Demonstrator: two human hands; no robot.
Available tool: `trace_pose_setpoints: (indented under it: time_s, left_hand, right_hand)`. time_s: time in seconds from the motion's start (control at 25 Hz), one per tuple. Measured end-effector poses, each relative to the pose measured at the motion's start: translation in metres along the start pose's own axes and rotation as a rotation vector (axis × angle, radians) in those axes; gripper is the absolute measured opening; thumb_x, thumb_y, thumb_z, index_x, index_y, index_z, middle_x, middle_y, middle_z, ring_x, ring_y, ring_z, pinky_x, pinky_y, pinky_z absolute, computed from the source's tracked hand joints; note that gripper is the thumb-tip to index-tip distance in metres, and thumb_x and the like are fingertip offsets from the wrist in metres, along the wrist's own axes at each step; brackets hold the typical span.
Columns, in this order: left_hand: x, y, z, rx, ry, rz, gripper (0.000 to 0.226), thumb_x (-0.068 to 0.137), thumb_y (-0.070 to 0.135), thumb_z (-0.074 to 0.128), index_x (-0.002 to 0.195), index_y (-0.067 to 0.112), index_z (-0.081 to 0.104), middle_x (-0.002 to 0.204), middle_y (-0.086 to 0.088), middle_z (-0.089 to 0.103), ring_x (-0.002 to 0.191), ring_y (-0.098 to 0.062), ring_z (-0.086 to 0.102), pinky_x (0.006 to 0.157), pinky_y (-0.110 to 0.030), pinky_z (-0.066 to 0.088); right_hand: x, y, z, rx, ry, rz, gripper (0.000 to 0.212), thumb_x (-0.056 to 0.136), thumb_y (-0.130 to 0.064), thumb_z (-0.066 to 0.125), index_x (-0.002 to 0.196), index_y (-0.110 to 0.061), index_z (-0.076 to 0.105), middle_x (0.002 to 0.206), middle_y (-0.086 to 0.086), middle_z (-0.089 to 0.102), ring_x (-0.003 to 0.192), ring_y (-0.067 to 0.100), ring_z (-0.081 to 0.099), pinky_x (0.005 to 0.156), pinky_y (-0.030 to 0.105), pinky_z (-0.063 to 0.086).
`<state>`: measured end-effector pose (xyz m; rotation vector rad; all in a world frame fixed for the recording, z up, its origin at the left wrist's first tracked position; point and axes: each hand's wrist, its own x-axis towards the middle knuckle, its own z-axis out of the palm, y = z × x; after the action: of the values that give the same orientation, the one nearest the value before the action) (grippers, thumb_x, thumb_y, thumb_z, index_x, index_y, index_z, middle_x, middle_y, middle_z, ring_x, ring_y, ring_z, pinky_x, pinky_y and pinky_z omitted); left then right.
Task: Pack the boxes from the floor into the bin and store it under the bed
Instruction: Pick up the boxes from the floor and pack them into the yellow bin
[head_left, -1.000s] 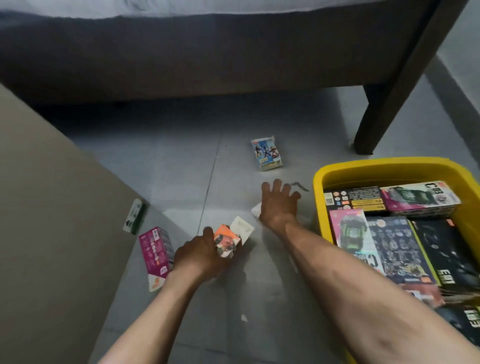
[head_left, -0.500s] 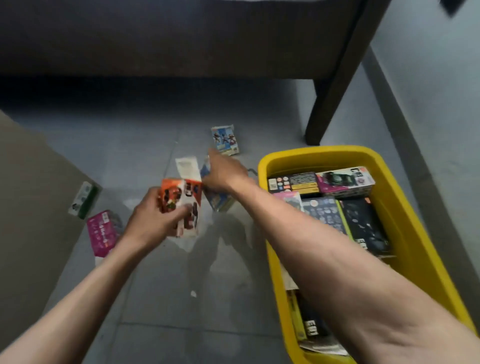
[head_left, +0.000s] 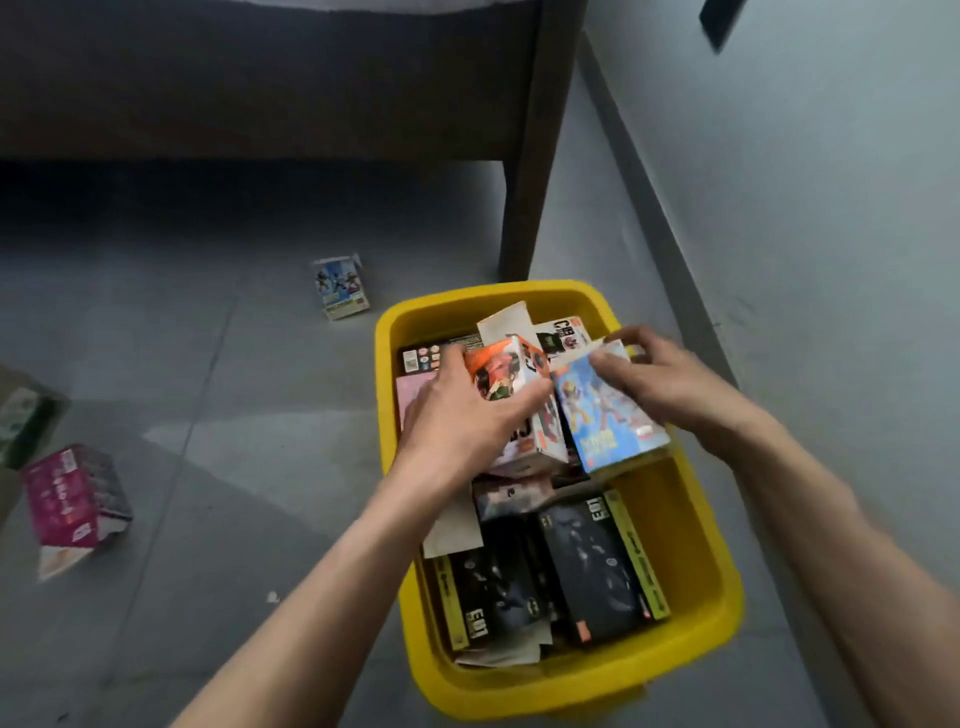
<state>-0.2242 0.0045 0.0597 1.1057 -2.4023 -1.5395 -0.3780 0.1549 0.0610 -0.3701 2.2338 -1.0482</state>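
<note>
A yellow bin (head_left: 691, 639) stands on the grey floor near the bed's leg, holding several boxes, black ones at its near end. Over the bin's far half my left hand (head_left: 462, 415) grips an orange-and-white box (head_left: 511, 371). Beside it my right hand (head_left: 660, 379) holds a blue box (head_left: 605, 421), tilted, touching the orange one. On the floor lie a small blue-and-white box (head_left: 340, 286) in front of the bed and a pink box (head_left: 72, 499) at the far left.
The dark bed frame (head_left: 260, 78) spans the top, its leg (head_left: 524, 171) just behind the bin, with a shadowed gap beneath. A grey wall (head_left: 831, 208) runs along the right. A cardboard edge with a green box (head_left: 21, 421) shows at the left.
Both hands lifted their boxes from the floor and swung right over the bin. The view turned right, so the bin now sits in the middle.
</note>
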Motion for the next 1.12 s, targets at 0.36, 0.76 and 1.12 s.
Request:
trace_pose_setpoints:
  time_s: [0.36, 0.76, 1.12]
  left_hand:
    - [-0.017, -0.013, -0.025, 0.525, -0.874, 0.057, 0.072, 0.070, 0.054, 0.078, 0.133, 0.049, 0.043, 0.096, 0.021, 0.062, 0.083, -0.001, 0.068, 0.067, -0.022, 0.057]
    - [0.006, -0.014, -0.029, 0.690, -0.727, 0.495, 0.082, 0.068, 0.053, 0.082, 0.140, 0.045, 0.044, 0.126, 0.017, 0.057, 0.104, 0.002, 0.049, 0.078, -0.009, 0.039]
    - [0.065, -0.113, -0.143, 0.054, 0.200, 0.028, 0.006, 0.088, 0.017, 0.066, 0.087, 0.016, 0.072, 0.081, -0.005, 0.071, 0.073, -0.018, 0.067, 0.067, -0.031, 0.054]
  right_hand:
    - [0.029, 0.027, 0.045, -0.530, -0.046, -0.378, 0.044, 0.100, -0.036, 0.049, 0.142, -0.021, 0.047, 0.163, 0.009, 0.022, 0.148, 0.028, 0.024, 0.119, 0.039, 0.023]
    - [0.057, 0.001, 0.033, -0.572, 0.259, -0.489, 0.039, 0.101, -0.038, 0.045, 0.119, -0.006, 0.060, 0.130, 0.016, 0.054, 0.122, 0.035, 0.049, 0.098, 0.041, 0.040]
    - [0.044, -0.128, 0.164, -0.646, -0.015, -0.824, 0.028, 0.095, -0.032, 0.053, 0.112, -0.011, 0.063, 0.122, 0.013, 0.061, 0.111, 0.034, 0.056, 0.090, 0.041, 0.046]
